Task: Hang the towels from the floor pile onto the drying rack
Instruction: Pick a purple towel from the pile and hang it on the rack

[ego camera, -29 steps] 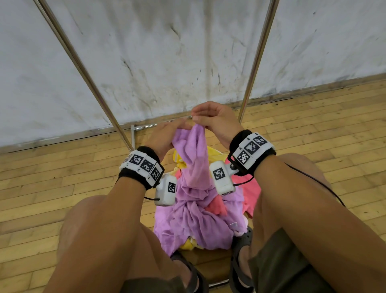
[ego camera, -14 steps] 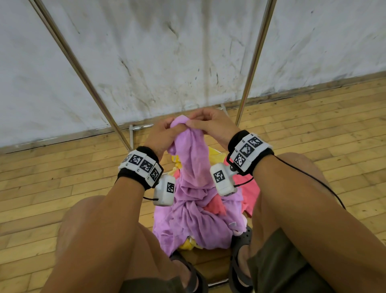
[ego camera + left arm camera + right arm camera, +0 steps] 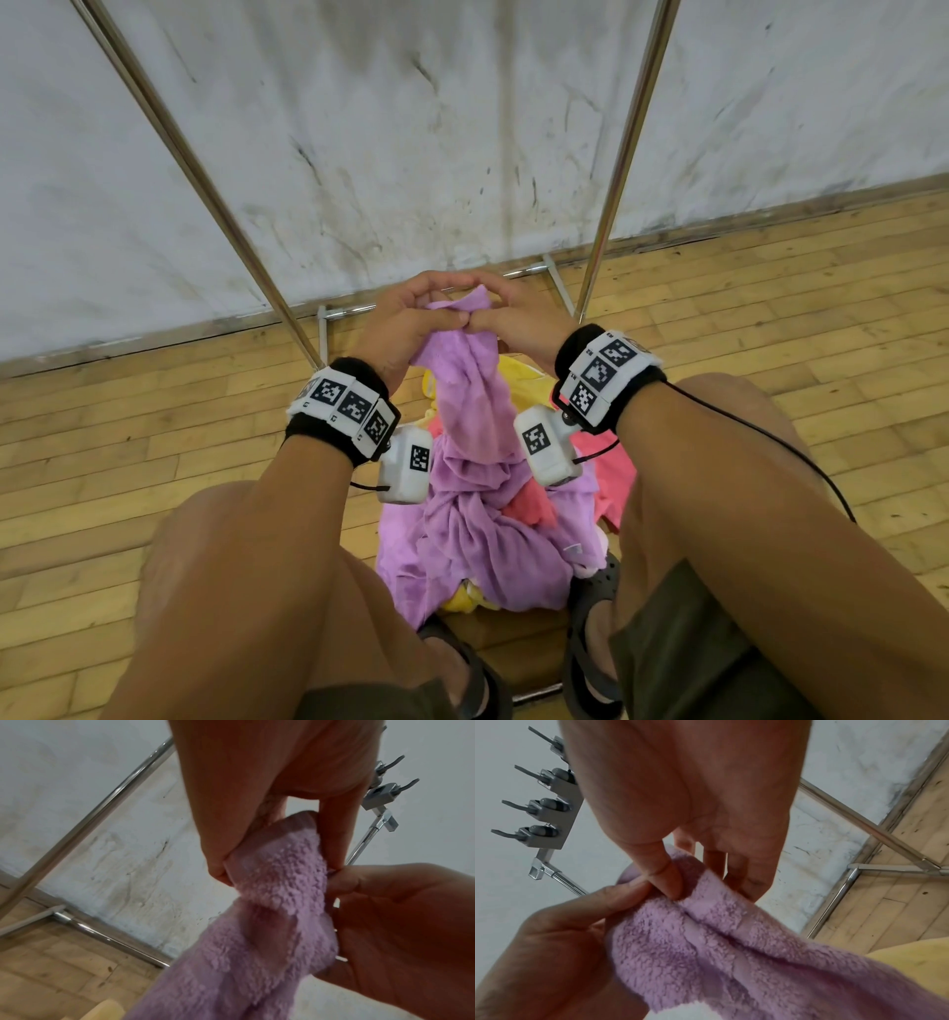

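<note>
Left hand (image 3: pixel 405 324) and right hand (image 3: pixel 518 316) both pinch the purple towel's (image 3: pixel 472 411) top edge. Its lower part lies on the pile (image 3: pixel 606 462), near the rack (image 3: pixel 621 169).

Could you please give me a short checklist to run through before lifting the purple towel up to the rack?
1. Left hand pinches the fluffy purple towel at its top edge: ok.
2. Right hand pinches the same edge: ok.
3. Hands spread apart along the edge: not ok, they touch.
4. Towel free of the floor pile: not ok, its lower part lies on the pink towel and yellow towel.
5. Chrome metal drying rack's top bar free: cannot tell, out of view.
</note>
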`<act>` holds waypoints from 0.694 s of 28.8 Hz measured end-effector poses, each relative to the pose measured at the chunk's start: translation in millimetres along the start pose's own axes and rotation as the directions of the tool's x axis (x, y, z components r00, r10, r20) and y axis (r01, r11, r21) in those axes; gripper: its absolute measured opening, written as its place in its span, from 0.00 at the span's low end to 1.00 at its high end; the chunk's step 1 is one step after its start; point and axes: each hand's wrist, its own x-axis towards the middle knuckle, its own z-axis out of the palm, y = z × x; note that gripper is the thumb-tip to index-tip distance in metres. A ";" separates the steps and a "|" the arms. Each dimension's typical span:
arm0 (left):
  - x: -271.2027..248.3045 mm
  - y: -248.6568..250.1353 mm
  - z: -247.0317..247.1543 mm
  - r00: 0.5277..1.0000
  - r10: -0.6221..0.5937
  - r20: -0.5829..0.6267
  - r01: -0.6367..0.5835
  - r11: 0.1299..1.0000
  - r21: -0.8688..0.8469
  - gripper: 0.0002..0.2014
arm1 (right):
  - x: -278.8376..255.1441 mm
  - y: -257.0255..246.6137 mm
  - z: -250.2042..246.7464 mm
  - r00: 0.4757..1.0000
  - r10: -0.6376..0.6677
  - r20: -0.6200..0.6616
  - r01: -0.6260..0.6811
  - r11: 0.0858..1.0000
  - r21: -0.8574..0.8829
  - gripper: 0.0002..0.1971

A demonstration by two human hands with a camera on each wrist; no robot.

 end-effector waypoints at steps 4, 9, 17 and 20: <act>0.0 1.9 -1.9 1.000 0.002 -0.017 -0.002 1.000 0.001 0.21 | 0.2 0.6 0.1 0.999 0.036 -0.006 -0.036 0.999 0.010 0.16; 0.2 2.4 -3.8 0.998 -0.022 -0.064 0.025 0.998 0.051 0.19 | 2.7 2.5 -1.7 0.997 0.045 -0.066 -0.047 0.998 -0.039 0.12; 3.1 -7.6 -7.3 0.989 -0.081 -0.125 0.108 0.967 0.230 0.16 | 3.4 1.1 -4.6 0.982 -0.038 -0.187 0.030 0.998 -0.047 0.13; 3.1 -6.6 -7.5 0.986 -0.065 -0.155 0.105 0.959 0.263 0.08 | -0.1 -2.6 -4.3 0.994 0.002 -0.111 0.002 1.000 0.029 0.12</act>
